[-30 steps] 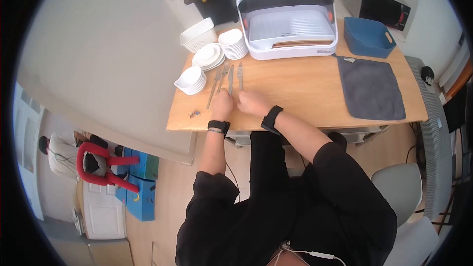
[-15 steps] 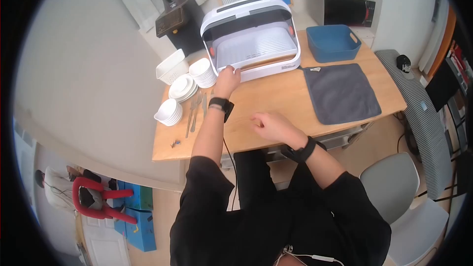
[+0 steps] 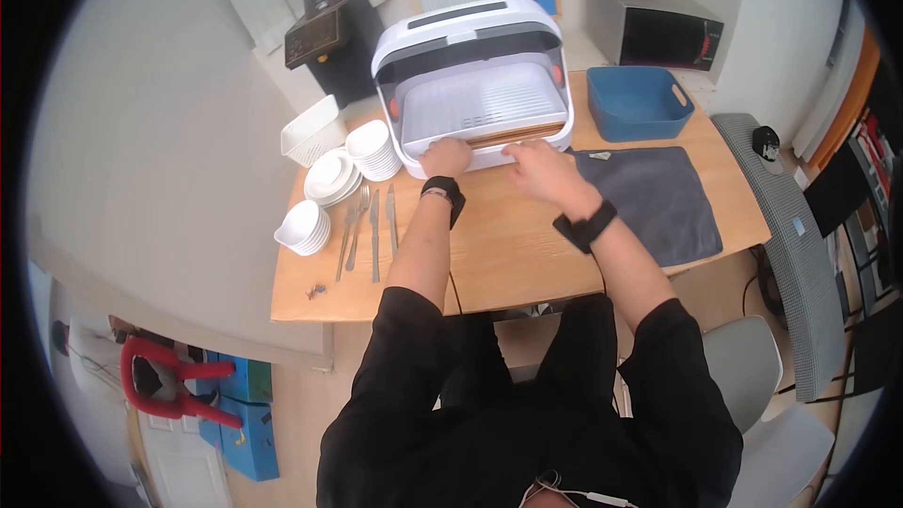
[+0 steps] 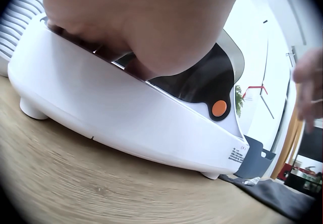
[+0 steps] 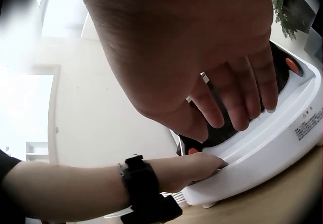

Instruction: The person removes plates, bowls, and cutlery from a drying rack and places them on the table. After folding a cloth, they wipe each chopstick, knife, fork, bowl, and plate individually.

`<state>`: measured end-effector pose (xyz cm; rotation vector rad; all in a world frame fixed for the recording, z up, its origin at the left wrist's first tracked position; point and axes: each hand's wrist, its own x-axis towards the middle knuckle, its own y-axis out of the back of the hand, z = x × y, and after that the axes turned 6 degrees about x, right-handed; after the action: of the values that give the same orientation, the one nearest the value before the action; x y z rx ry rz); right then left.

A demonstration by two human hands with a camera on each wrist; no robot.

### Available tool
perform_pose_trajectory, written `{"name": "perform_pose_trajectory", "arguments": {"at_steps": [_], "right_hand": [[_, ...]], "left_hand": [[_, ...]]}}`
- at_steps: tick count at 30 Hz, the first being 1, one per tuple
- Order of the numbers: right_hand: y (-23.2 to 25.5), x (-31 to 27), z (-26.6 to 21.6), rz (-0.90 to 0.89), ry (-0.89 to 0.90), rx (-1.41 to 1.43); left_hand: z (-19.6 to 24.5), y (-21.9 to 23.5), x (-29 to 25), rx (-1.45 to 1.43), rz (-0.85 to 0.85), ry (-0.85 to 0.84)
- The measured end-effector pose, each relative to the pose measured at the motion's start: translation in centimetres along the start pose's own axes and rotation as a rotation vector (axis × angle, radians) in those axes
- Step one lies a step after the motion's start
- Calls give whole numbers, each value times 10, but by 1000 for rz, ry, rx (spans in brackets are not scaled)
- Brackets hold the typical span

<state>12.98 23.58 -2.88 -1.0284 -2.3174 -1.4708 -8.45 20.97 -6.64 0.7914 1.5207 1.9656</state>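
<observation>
Upper centre: my left hand (image 3: 446, 158) over white lidded box (image 3: 491, 159), grip indeterminable; my right hand (image 3: 548, 175), open. Snagging its rim (image 4: 181, 107) could shift it.

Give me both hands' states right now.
Left hand: fingertips hidden in the white box; grip can't be told.
Right hand: open, holding nothing visible.

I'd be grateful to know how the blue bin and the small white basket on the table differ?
The blue bin is visibly larger than the white basket. The bin stands towards the person's right, the basket towards the left. The bin has a cut-out handle hole; none can be made out on the basket. Both are upright and open-topped.
</observation>
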Motion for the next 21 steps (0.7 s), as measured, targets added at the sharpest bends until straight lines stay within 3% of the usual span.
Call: {"name": "perform_pose_trajectory", "arguments": {"at_steps": [2, 4, 7, 17, 21], "right_hand": [[-19, 31, 27, -12, 82, -28], [-32, 50, 48, -176, 59, -155], [-40, 57, 58, -248, 12, -233], [-57, 60, 63, -276, 9, -344], [-67, 57, 67, -261, 37, -404]], "left_hand": [[-5, 4, 0, 4, 8, 8], [-9, 8, 4, -92, -37, -1], [-16, 11, 9, -197, -74, -13], [-22, 10, 12, -178, -138, -90], [-19, 9, 4, -165, -84, -90]]}}
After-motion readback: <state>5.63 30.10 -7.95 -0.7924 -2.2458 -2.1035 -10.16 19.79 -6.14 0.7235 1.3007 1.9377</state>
